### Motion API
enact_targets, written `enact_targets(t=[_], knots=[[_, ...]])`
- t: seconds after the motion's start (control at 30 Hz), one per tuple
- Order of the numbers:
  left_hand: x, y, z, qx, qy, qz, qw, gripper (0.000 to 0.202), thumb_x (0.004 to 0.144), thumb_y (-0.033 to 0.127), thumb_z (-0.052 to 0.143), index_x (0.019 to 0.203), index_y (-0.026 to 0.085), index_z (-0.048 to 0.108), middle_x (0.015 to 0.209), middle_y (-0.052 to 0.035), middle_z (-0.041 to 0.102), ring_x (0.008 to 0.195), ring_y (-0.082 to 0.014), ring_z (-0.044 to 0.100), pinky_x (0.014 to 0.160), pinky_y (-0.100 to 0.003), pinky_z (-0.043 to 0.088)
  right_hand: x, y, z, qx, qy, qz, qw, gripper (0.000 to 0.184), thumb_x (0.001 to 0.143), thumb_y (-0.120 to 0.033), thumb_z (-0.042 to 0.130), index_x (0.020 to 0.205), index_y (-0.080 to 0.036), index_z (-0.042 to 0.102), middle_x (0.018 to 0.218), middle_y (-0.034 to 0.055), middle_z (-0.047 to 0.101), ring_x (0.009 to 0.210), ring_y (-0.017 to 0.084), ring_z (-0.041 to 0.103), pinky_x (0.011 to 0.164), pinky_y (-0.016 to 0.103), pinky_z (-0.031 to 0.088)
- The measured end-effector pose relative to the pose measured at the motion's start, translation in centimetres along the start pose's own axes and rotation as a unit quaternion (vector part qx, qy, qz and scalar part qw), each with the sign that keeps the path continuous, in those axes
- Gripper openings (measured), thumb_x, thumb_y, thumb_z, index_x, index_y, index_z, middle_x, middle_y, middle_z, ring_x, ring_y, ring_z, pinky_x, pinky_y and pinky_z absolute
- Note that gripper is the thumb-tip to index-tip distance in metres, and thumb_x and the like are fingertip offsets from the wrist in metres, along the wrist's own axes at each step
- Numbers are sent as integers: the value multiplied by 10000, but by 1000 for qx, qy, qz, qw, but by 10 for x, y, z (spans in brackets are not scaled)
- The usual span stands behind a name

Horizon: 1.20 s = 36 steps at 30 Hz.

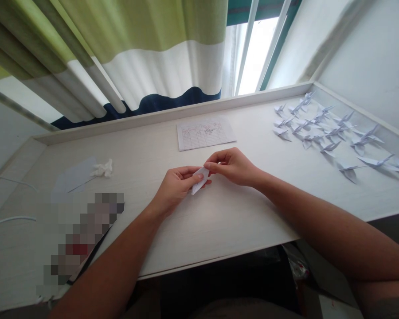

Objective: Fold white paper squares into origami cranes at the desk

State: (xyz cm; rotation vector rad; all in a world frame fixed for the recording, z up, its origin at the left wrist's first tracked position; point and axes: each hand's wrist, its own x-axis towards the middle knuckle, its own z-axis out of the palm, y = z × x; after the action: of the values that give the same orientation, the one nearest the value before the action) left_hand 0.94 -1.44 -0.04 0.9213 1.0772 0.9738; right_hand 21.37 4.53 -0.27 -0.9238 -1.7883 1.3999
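Observation:
A small piece of folded white paper is held above the middle of the desk. My left hand grips it, thumb pressed flat on its face and fingers behind. With thumb and index finger, my right hand pinches its upper tip. The paper is narrow and pointed, with layered edges at its lower end. Many folded paper cranes sit in a cluster on the right of the desk, wings and pointed ends sticking out.
A printed form with a table lies beyond my hands. On the left are white paper sheets, a crumpled tissue, a blurred-out object and white cables. A raised ledge edges the desk below the curtain.

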Motion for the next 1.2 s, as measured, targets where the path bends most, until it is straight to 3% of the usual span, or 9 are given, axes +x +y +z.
enact_targets(t=[0.2,0.43,0.57,0.77,0.93,1.07,1.2], knots=[[1,-1,-1,6,-10,-3,1000,351,758,339,962,1057,181,866,1026,-104,854,896,-262,822,1019,-460,617,1,2,-1,33,-3,3,999,296,916,-433,742,783,-170,772,755,41,769,736,155,684,735,317,557],[2,-1,-1,-15,0,-28,1000,384,711,317,983,1041,162,864,1051,-117,847,907,-267,826,1005,-453,624,2,3,-3,41,11,17,999,399,966,-544,689,889,-171,805,752,41,762,731,149,688,748,319,575],[2,-2,-1,-16,-11,-30,999,385,716,327,981,1043,161,863,1012,-113,849,908,-265,824,990,-431,623,1,3,-1,13,-4,6,1000,269,870,-443,809,821,-179,794,772,45,782,746,172,709,717,318,553],[1,-1,-1,-9,-15,-34,999,414,691,328,997,1048,166,863,1014,-108,850,901,-254,820,990,-413,615,1,4,-1,33,-23,9,999,233,896,-385,760,816,-168,792,783,50,781,743,167,695,729,321,563],[2,0,0,-17,-14,-33,999,372,757,416,961,1006,157,865,1022,-113,850,892,-257,820,984,-421,627,1,4,-1,34,-28,3,999,247,915,-386,747,813,-165,784,762,42,761,737,161,681,728,316,559],[5,-3,0,-17,7,-11,1000,387,739,428,974,981,149,859,990,-111,851,852,-248,818,925,-409,647,-1,5,-1,57,-55,-3,997,282,941,-437,746,956,-159,790,886,63,788,830,174,716,801,337,583],[6,-5,0,-26,33,40,998,411,742,450,972,993,150,845,911,-95,850,810,-215,809,877,-365,640,-1,8,2,82,-79,-19,993,392,858,-360,862,1182,-180,733,992,51,760,933,184,738,846,338,605]])
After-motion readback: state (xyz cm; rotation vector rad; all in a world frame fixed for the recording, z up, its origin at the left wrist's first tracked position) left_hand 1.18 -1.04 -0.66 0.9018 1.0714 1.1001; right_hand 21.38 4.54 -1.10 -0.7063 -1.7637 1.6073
